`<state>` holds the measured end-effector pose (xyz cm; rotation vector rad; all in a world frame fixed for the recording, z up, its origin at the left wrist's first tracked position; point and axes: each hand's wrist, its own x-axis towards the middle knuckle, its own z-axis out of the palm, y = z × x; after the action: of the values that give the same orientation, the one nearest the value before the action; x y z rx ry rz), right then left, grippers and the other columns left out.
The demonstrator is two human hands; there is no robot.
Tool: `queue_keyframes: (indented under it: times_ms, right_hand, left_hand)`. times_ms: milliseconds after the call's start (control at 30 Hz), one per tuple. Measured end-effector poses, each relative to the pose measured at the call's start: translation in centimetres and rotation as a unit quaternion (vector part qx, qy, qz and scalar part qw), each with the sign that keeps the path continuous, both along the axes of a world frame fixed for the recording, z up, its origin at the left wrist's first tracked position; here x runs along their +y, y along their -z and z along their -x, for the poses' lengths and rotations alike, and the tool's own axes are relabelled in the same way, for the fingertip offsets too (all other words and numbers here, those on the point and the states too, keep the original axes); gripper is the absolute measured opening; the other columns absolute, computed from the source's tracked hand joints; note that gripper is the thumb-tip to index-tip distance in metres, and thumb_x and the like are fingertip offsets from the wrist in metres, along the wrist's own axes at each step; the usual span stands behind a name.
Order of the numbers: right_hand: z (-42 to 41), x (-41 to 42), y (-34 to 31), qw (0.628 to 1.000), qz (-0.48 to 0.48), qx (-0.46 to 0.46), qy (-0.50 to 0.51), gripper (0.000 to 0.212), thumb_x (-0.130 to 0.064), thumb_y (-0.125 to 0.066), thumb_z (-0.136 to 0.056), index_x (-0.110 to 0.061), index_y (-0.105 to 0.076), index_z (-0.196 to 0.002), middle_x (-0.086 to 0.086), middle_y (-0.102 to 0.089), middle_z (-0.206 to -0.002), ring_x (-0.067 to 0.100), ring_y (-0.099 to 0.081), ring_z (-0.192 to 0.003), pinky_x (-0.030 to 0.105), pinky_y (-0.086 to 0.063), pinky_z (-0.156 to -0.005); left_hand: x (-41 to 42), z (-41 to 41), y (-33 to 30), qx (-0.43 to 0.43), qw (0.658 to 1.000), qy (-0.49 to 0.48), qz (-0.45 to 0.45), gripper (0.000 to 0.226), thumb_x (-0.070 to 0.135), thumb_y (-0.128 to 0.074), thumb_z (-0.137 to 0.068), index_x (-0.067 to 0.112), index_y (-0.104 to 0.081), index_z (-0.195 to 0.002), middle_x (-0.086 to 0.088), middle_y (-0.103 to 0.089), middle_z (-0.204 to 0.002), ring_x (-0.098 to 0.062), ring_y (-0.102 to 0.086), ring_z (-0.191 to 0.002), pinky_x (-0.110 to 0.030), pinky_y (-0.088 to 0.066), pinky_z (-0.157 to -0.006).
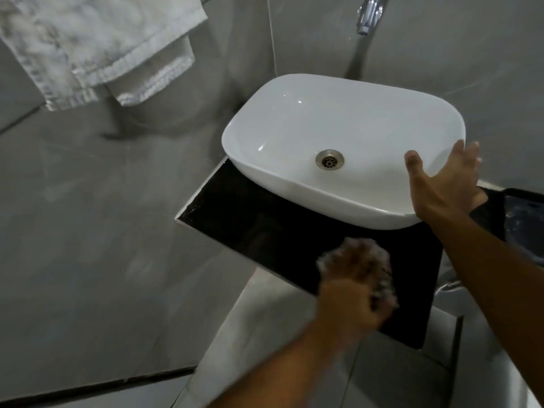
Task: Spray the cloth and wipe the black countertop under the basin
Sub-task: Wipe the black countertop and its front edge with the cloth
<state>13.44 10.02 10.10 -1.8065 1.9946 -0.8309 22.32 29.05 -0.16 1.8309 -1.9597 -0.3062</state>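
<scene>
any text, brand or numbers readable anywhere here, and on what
None can be read.
basin: plain white, no mark showing.
tap: bare chrome, no lettering visible.
towel: no label showing.
cloth in the left hand: blurred, nothing legible.
countertop: bare black.

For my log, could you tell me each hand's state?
Left hand: closed on the cloth.
Right hand: open, on the basin rim.

Left hand [353, 284] fisted (blurred); right hand [444, 187] spread, fingers [468, 151] apart.
</scene>
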Motion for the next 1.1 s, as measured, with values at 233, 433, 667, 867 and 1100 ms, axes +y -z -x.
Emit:
queue_keyframes:
  times_ms: [233, 433, 667, 867, 1100]
  right_hand:
    - [0.5, -0.1, 0.4, 0.999, 0.012, -0.009, -0.03, 0.088, -0.065, -0.043, -0.089, -0.012, -0.015, -0.154, 0.014, -0.008, -0.165, 0.035, -0.009, -0.15, 0.064, -0.011, -0.116]
    - [0.7, -0.3, 0.6, 0.998, 0.012, -0.042, -0.039, 0.09, -0.066, -0.044, -0.087, -0.012, -0.016, -0.154, 0.015, -0.012, -0.164, 0.035, -0.016, -0.149, 0.062, -0.017, -0.116]
    - [0.7, -1.0, 1.3, 0.998, -0.012, -0.063, -0.021, 0.102, -0.081, -0.039, -0.077, -0.02, -0.011, -0.153, 0.008, -0.019, -0.164, 0.037, -0.023, -0.147, 0.064, -0.021, -0.114]
    - [0.5, -1.0, 1.5, 0.997, 0.001, -0.074, 0.002, 0.102, -0.082, -0.04, -0.075, -0.02, -0.017, -0.152, 0.008, -0.022, -0.163, 0.035, -0.024, -0.147, 0.064, -0.022, -0.113]
    - [0.7, -0.4, 0.8, 1.0, 0.02, -0.021, -0.004, 0.087, -0.064, -0.045, -0.089, -0.012, -0.022, -0.154, 0.012, -0.011, -0.165, 0.032, -0.013, -0.15, 0.059, -0.014, -0.115]
  left_hand:
    - [-0.3, 0.4, 1.3, -0.06, 0.997, 0.037, 0.025, 0.073, 0.058, -0.053, -0.087, 0.023, -0.035, -0.149, 0.0, -0.025, -0.162, -0.018, -0.008, -0.152, -0.04, -0.012, -0.122]
    - [-0.1, -17.6, -0.4, -0.058, 0.998, -0.03, -0.01, 0.071, 0.052, -0.057, -0.088, 0.02, -0.037, -0.149, -0.007, -0.032, -0.159, -0.027, -0.026, -0.147, -0.041, -0.021, -0.121]
    - [2.1, -29.8, 0.1, -0.072, 0.943, -0.322, -0.049, 0.063, 0.047, -0.035, -0.098, 0.013, -0.03, -0.151, -0.011, -0.023, -0.162, -0.027, -0.015, -0.15, -0.042, -0.011, -0.122]
    - [-0.4, -17.6, 0.2, -0.038, 0.935, -0.353, -0.021, 0.062, 0.04, -0.05, -0.095, 0.01, -0.037, -0.147, -0.014, -0.029, -0.159, -0.035, -0.017, -0.149, -0.048, -0.013, -0.121]
    - [-3.2, 3.0, 0.7, 0.0, 0.993, -0.115, 0.006, 0.067, 0.048, -0.049, -0.086, 0.013, -0.046, -0.143, -0.01, -0.032, -0.159, -0.028, -0.015, -0.15, -0.048, -0.013, -0.122]
